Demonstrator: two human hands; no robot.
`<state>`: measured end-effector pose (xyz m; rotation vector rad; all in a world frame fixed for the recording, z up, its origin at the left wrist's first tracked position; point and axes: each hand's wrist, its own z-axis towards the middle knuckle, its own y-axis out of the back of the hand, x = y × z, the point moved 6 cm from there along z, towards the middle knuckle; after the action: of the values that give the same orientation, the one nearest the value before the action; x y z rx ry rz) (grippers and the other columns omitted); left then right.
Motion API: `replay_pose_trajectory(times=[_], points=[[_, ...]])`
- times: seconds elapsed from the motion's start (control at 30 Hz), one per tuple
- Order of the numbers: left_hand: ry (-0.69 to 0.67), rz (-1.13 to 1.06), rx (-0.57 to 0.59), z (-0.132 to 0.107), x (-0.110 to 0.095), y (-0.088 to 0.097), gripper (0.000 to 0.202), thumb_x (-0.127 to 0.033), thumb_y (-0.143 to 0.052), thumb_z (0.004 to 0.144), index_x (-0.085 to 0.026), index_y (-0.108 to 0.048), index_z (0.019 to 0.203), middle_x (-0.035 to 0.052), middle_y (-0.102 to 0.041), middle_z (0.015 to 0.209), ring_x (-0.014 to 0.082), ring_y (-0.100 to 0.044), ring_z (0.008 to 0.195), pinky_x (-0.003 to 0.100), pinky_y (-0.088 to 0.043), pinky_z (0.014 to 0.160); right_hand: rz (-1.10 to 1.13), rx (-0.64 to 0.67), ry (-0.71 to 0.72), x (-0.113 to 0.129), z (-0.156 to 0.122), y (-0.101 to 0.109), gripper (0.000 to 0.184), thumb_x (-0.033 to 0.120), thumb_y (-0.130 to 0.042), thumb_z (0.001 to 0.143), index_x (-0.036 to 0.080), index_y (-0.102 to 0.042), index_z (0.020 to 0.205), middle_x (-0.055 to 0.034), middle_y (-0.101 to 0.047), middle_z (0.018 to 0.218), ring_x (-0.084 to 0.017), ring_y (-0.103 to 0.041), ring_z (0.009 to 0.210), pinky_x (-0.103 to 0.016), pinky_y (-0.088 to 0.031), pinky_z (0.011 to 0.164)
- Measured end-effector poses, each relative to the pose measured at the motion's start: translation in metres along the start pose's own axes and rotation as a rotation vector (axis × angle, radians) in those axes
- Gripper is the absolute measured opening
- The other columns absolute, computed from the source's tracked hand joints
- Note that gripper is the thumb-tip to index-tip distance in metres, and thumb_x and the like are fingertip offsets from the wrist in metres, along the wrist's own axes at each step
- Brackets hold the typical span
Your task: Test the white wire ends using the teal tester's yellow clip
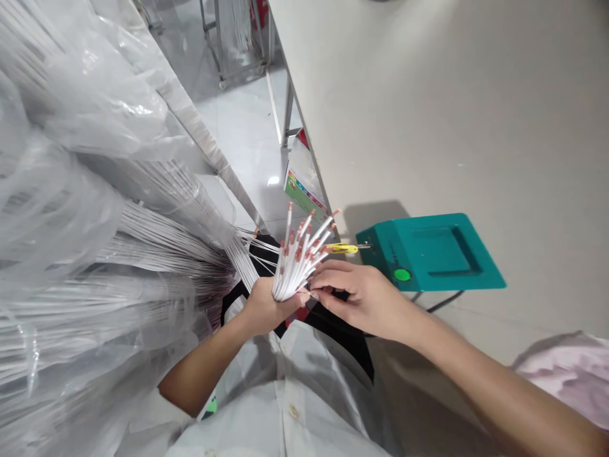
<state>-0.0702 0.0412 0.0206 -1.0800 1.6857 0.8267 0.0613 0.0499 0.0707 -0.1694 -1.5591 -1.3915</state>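
My left hand point(269, 308) is closed around a bundle of white wires point(297, 270), gripped a little below the ends. The tips fan out upward and show bare, copper-coloured strands. Close to its thumb, the fingers of my right hand point(359, 295) are curled into a pinch. Whatever lies between those fingertips is too small to make out. Just beyond the wire tips, a yellow-tipped metal piece point(345, 248) sticks out of a teal device point(432, 251) on the table. A round green button point(402, 275) sits on the device's near side.
Long bunches of white wires point(162, 235), wrapped in clear plastic, point(90, 114) fill the left side. A pale table point(428, 114) spans the right. A printed bag point(304, 184) stands below its edge, and a wheeled metal rack point(221, 44) is farther back. Pink cloth point(566, 374) shows at lower right.
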Motion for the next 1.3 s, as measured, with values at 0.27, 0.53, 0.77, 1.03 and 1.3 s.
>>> replay_pose_trajectory(times=[0.27,0.53,0.77,1.03,1.3], points=[[0.224,-0.173,-0.023,0.004,0.016,0.005,0.023,-0.031,-0.065,0.069,-0.012,-0.058,0.058,-0.0029,-0.047,0.046,0.0058,-0.037,0.04,0.021,-0.027,0.041,-0.793,-0.278,0.643,0.03,-0.022,-0.007,0.013,0.01,-0.058,0.08,0.017,-0.068,0.077,-0.0045,-0.072,0.094,-0.014,-0.061,0.068,-0.027,-0.048,0.055],[0.154,-0.307,-0.227,0.007,0.013,0.015,0.018,-0.029,-0.066,0.068,-0.013,-0.06,0.065,-0.0021,-0.053,0.052,0.0045,-0.039,0.04,0.019,-0.029,0.04,-0.6,-0.374,0.492,0.02,-0.025,-0.004,0.016,0.009,-0.061,0.077,0.02,-0.067,0.087,-0.0041,-0.072,0.092,-0.014,-0.064,0.072,-0.027,-0.054,0.06],[0.097,-0.22,-0.143,0.003,0.004,0.007,0.022,-0.033,-0.07,0.066,-0.012,-0.063,0.064,-0.0025,-0.052,0.053,0.0051,-0.041,0.043,0.02,-0.032,0.043,0.131,-0.375,-0.094,-0.009,-0.007,0.015,0.012,0.019,-0.058,0.083,0.022,-0.066,0.092,-0.0054,-0.07,0.089,-0.017,-0.066,0.085,-0.032,-0.055,0.077],[0.001,-0.103,-0.025,0.001,-0.001,0.006,0.025,-0.036,-0.066,0.072,-0.012,-0.063,0.066,-0.0036,-0.048,0.052,0.0064,-0.041,0.047,0.021,-0.035,0.049,0.182,-0.049,-0.046,-0.003,0.006,0.0,0.011,0.023,-0.057,0.084,0.021,-0.068,0.084,-0.0048,-0.068,0.086,-0.013,-0.064,0.076,-0.024,-0.052,0.066],[0.014,-0.044,-0.109,-0.001,0.0,0.008,0.024,-0.035,-0.063,0.075,-0.013,-0.062,0.066,-0.0038,-0.045,0.051,0.0072,-0.039,0.049,0.022,-0.033,0.049,-0.205,-0.193,0.09,0.004,-0.005,0.006,0.021,0.02,-0.058,0.081,0.017,-0.062,0.102,-0.01,-0.067,0.099,-0.019,-0.065,0.087,-0.033,-0.055,0.073]])
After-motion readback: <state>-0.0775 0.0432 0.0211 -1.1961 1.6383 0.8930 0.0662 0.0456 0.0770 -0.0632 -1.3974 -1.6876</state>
